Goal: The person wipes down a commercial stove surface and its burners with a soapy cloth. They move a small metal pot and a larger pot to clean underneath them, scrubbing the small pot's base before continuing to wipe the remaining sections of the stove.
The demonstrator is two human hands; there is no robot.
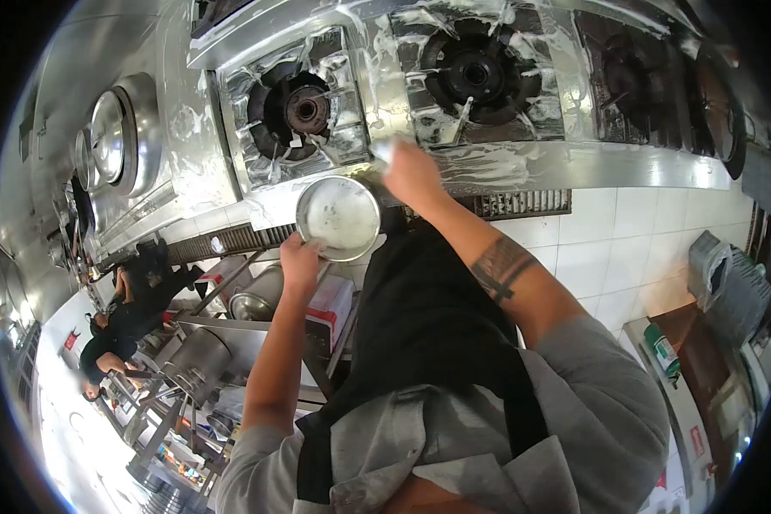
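My left hand (300,261) grips the near rim of a round steel bowl (338,216) with soapy white liquid in it, held just below the stove's front edge. My right hand (411,174), blurred, presses a small white sponge or cloth (384,151) against the foam-covered steel front ledge (522,167) of the gas range, between two burners. The left burner (307,109) and middle burner (474,73) are both smeared with white suds. My tattooed right forearm and black apron fill the middle of the view.
A third burner (630,77) sits at the far right of the range. Large steel pots with lids (116,137) stand at the left. A person in black (133,313) works at the left near steel pots (199,364). White floor tiles (625,240) and a green can (662,347) lie to the right.
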